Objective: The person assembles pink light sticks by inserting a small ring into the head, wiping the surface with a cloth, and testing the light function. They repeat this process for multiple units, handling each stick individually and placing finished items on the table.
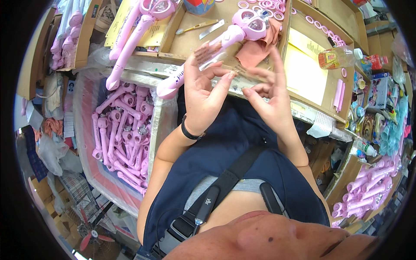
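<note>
My left hand (pixel 203 93) is closed, thumb and fingers pinching a small clear printed film (pixel 238 70). Another clear printed film (pixel 208 54) shows beside its raised fingers. To the right, my right hand (pixel 274 97) has its index finger stretched up and its thumb apart; the middle fingers are blurred by motion. Beyond the hands a pink wand toy (pixel 232 35) lies tilted on the tray edge, its round clear-windowed head pointing away and its handle passing behind my left hand. A salmon-coloured cloth (pixel 255 53) lies by the wand's head.
Two pink wands (pixel 132 50) lie at the upper left, above a lined bin (pixel 82 125) of several more. A cardboard tray (pixel 177 41) holds a brush (pixel 197 27) and a blade-like tool (pixel 211 29). Pink rings (pixel 271 5), yellow paper (pixel 305 47) and a bottle (pixel 340 58) are at right.
</note>
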